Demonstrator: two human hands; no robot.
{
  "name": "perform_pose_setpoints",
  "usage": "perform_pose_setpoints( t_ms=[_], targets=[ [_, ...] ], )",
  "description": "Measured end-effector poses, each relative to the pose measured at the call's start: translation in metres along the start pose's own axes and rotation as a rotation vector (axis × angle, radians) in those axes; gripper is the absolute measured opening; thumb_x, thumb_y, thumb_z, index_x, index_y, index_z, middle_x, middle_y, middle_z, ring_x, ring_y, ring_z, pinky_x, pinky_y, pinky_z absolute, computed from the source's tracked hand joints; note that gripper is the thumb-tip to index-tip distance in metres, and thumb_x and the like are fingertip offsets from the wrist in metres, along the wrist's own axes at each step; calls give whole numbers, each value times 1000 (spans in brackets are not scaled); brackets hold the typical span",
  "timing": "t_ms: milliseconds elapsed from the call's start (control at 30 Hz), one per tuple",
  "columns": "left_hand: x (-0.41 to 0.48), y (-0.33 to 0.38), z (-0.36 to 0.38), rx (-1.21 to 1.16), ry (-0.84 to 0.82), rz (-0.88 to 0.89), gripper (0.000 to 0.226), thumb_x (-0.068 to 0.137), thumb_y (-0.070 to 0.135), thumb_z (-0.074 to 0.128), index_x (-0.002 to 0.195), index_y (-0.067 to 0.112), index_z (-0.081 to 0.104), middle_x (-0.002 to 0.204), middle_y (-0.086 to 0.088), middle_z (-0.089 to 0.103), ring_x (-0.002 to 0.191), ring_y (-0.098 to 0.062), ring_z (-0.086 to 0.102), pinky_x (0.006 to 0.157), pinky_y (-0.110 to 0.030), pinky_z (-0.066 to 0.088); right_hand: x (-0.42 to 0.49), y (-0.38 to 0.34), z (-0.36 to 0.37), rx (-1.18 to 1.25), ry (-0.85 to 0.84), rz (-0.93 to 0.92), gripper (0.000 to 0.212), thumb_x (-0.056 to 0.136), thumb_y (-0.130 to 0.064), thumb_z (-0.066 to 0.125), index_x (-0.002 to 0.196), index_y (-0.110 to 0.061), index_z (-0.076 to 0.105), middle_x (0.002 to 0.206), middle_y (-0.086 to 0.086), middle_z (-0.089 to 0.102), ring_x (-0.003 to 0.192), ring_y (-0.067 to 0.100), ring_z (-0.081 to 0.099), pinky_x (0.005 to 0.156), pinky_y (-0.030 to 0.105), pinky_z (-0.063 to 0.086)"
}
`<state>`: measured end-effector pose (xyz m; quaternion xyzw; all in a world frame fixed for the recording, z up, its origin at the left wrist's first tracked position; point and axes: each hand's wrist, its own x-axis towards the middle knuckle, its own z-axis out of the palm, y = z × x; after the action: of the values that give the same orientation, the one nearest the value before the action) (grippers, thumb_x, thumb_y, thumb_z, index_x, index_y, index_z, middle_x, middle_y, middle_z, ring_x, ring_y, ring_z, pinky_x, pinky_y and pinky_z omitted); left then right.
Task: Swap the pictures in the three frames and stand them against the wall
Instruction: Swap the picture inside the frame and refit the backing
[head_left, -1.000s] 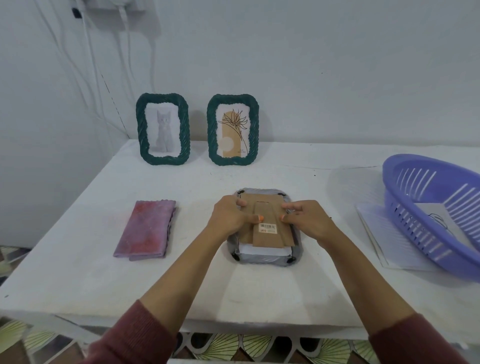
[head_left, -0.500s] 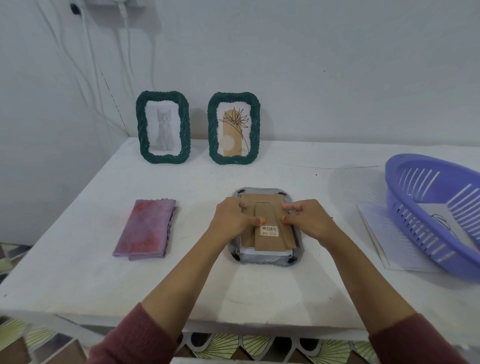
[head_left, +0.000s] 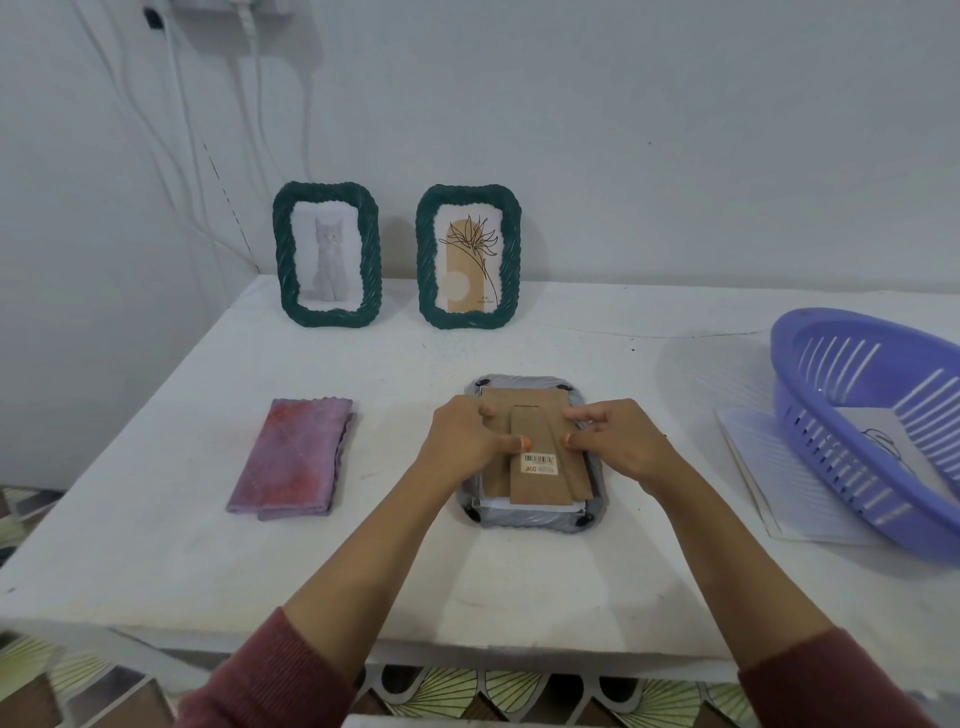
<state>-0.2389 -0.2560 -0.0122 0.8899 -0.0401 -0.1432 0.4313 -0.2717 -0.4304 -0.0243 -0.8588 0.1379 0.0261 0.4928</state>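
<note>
Face down on the white desk (head_left: 363, 545): grey ridged picture frame (head_left: 530, 518), brown cardboard backing (head_left: 524, 413) on top. Clamping that backing from both sides: left hand (head_left: 467, 441), right hand (head_left: 618, 441), fingers curled, thumbs pressing. Standing against the wall behind: dark green twisted-rim cat frame (head_left: 287, 270) and flower frame (head_left: 427, 270).

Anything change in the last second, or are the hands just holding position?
No visible change. The left hand and right hand still hold the cardboard backing on the face-down grey frame. The cat frame and flower frame stay against the wall. The cloth and basket have not moved.
</note>
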Motion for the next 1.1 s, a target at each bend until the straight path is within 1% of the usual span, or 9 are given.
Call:
perform_pose_setpoints(
  t_ms=[167, 267, 400, 567, 700, 867, 933, 1000, 1100],
  targets=[
    [-2, 0, 0, -10, 8, -5, 65, 70, 27, 79, 125, 6, 50, 132, -9, 52, 120, -23, 50, 94, -29, 41, -1, -1, 1, -7, 5, 6, 42, 79, -6, 68, 120, -5, 60, 75, -11, 51, 94, 14, 51, 87, 25, 39],
    [-2, 0, 0, -3, 0, -2, 60, 70, 26, 79, 120, 8, 53, 123, -7, 54, 115, -21, 51, 86, -24, 40, -1, -2, 1, -8, 18, 11, 42, 78, -7, 69, 119, -5, 61, 93, 0, 57, 97, 13, 52, 88, 24, 39],
    [-3, 0, 1, 29, -6, 19, 56, 70, 26, 79, 117, 6, 55, 106, 0, 46, 107, -19, 51, 84, -25, 39, -4, -4, 1, -25, 30, -5, 41, 78, -7, 68, 119, -5, 62, 96, 3, 59, 97, 12, 53, 86, 23, 39],
    [-1, 1, 1, 44, -25, 8, 41, 69, 27, 79, 102, 13, 59, 96, 3, 49, 91, -12, 52, 77, -22, 40, -9, -12, 3, -157, 53, -57, 34, 83, -9, 61, 116, -5, 63, 123, 8, 62, 115, 19, 55, 87, 23, 41],
    [-1, 2, 1, 56, -18, -1, 63, 70, 26, 79, 123, 5, 52, 127, -10, 53, 117, -23, 51, 90, -28, 41, -10, -15, 6, -232, 48, -63, 38, 84, -13, 58, 122, -7, 59, 129, 7, 59, 120, 19, 53, 86, 20, 37],
    [-3, 3, 2, 57, -21, 26, 53, 71, 25, 78, 115, 8, 54, 116, -9, 55, 109, -23, 53, 83, -25, 42, -11, -20, 7, -283, 58, -46, 34, 84, -11, 57, 115, 3, 61, 124, 15, 61, 114, 27, 57, 90, 30, 46],
    [-2, 2, 2, 67, -25, 38, 40, 71, 25, 78, 99, 15, 52, 93, 0, 54, 95, -19, 52, 67, -19, 40, -12, -22, 7, -299, 62, -38, 32, 84, -12, 57, 111, 4, 63, 119, 18, 64, 109, 29, 60, 91, 35, 47],
    [-2, 3, 4, 81, -21, 32, 35, 72, 26, 78, 78, 21, 44, 70, 11, 38, 73, -11, 45, 57, -12, 30, -12, -22, 8, -317, 60, -37, 32, 84, -12, 58, 111, 3, 64, 119, 18, 64, 109, 30, 60, 92, 37, 48],
    [-1, 2, 6, 135, -16, 47, 54, 72, 26, 77, 60, 27, 24, 64, 12, 28, 56, 1, 27, 52, -13, 24, -10, -21, 10, -346, 55, -37, 31, 80, -10, 59, 108, 3, 65, 115, 20, 65, 93, 28, 64, 83, 34, 50]
  ],
)
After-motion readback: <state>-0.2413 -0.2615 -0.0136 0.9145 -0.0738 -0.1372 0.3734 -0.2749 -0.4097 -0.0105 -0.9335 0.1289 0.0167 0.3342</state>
